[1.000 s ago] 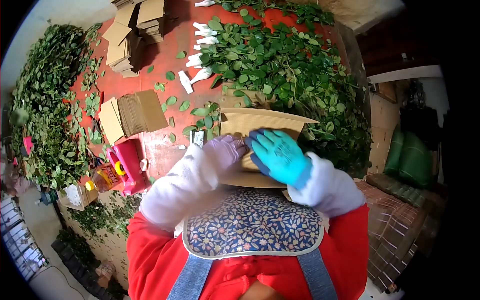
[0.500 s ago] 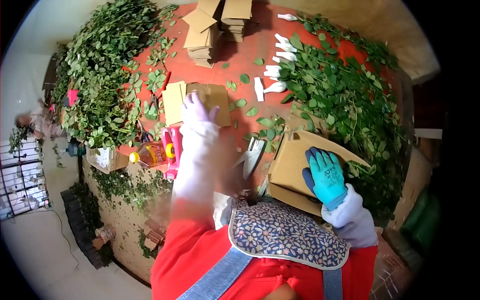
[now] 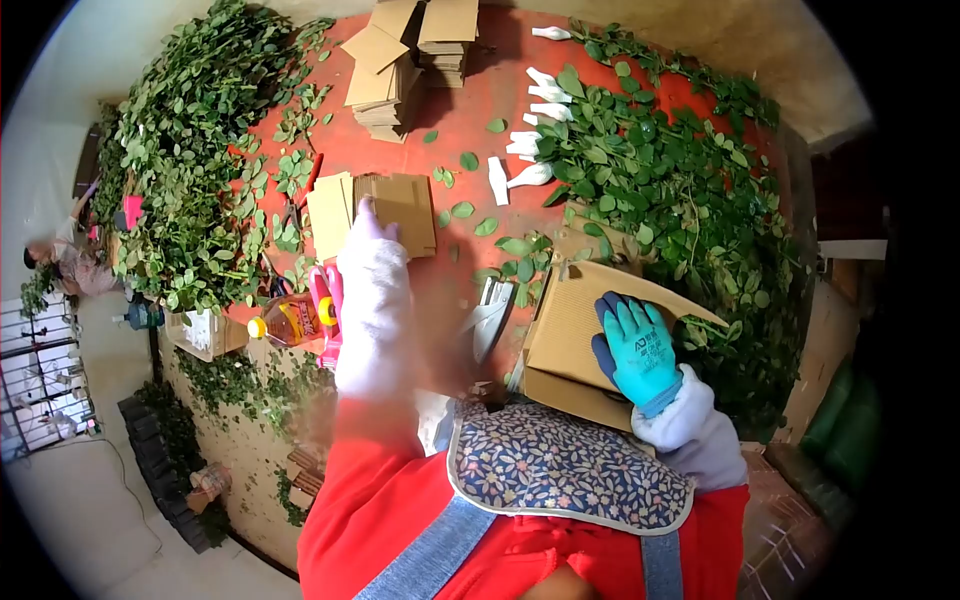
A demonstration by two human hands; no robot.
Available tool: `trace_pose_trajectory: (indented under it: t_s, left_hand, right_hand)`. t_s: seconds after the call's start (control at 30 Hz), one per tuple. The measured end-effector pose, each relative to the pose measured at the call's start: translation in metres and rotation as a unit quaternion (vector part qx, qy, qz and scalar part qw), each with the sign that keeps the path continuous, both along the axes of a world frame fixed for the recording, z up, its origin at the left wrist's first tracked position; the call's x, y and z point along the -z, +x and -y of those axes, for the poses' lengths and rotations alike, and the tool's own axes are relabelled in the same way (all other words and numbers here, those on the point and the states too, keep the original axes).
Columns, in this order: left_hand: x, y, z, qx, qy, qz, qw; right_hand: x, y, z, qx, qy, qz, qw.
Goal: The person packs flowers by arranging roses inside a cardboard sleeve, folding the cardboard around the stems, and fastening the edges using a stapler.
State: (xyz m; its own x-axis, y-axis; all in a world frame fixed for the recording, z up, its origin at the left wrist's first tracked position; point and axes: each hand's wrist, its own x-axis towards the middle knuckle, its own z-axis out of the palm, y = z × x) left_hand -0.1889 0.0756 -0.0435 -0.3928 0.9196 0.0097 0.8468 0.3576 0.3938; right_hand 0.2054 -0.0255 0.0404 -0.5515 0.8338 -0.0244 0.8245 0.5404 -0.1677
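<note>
My left hand (image 3: 369, 228), in a pale purple glove, reaches over small flat cardboard pieces (image 3: 408, 215) lying on the red table. Its thumb is apart from the fingers, and the fingertips touch near where two pieces meet. A teal and dark blue glove covers my right hand (image 3: 640, 350), which lies flat with fingers extended on a folded sheet of corrugated cardboard (image 3: 570, 325). Green leafy stems (image 3: 712, 326) poke out from that sheet's right edge. Between my arms lies a pale scissor-like tool (image 3: 488, 318), partly blurred.
Leafy stems (image 3: 680, 190) with white sleeves (image 3: 530, 176) on their ends cover the table's right. A leafy heap (image 3: 190, 150) fills the left. Cardboard stacks (image 3: 385, 100) stand at the back. A bottle (image 3: 292, 322) and pink-handled tool (image 3: 328, 310) lie near my left forearm. Another person (image 3: 75, 262) is far left.
My left hand has drawn slightly back toward me over the cardboard, its fingers less spread. The view has shifted a little. My right hand stays on the corrugated sheet.
</note>
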Motion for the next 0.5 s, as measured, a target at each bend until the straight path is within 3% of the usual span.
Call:
trace_pose_trajectory:
  t_s: [0.07,0.1,0.13,0.17,0.23,0.27,0.3,0.33,0.37,0.5]
  left_hand:
    - [-0.009,-0.010,-0.002,-0.042,-0.047,0.099,0.993]
    - [0.012,-0.028,-0.002,-0.050,-0.018,0.131,0.990]
    - [0.013,-0.038,0.002,0.007,0.038,0.321,0.946]
    - [0.015,-0.037,0.011,0.058,0.089,0.503,0.858]
    - [-0.051,0.036,0.032,0.123,0.063,0.681,0.719]
    - [-0.049,0.057,0.044,0.182,-0.011,0.694,0.697]
    - [-0.043,0.082,0.051,0.299,-0.081,0.600,0.738]
    - [-0.047,0.124,0.069,0.263,-0.140,0.664,0.686]
    - [-0.047,0.151,0.077,0.323,-0.207,0.501,0.776]
    - [0.003,0.192,0.081,0.254,-0.335,0.458,0.783]
  right_hand:
    - [0.001,0.000,0.001,0.003,-0.001,-0.003,1.000]
    - [0.001,0.002,0.000,0.003,-0.005,-0.010,1.000]
    - [0.003,0.004,0.000,0.002,-0.009,-0.021,1.000]
    - [0.004,0.006,-0.001,0.001,-0.016,-0.028,0.999]
    - [0.002,0.011,-0.005,-0.018,-0.014,-0.054,0.998]
    - [0.002,0.014,-0.005,-0.025,-0.016,-0.050,0.998]
    - [0.005,0.019,-0.006,-0.036,-0.013,-0.049,0.998]
    - [0.013,0.028,-0.004,-0.058,-0.020,0.010,0.998]
    - [0.009,0.030,-0.007,-0.066,-0.050,0.004,0.997]
    - [0.017,0.040,-0.019,-0.114,-0.074,-0.071,0.988]
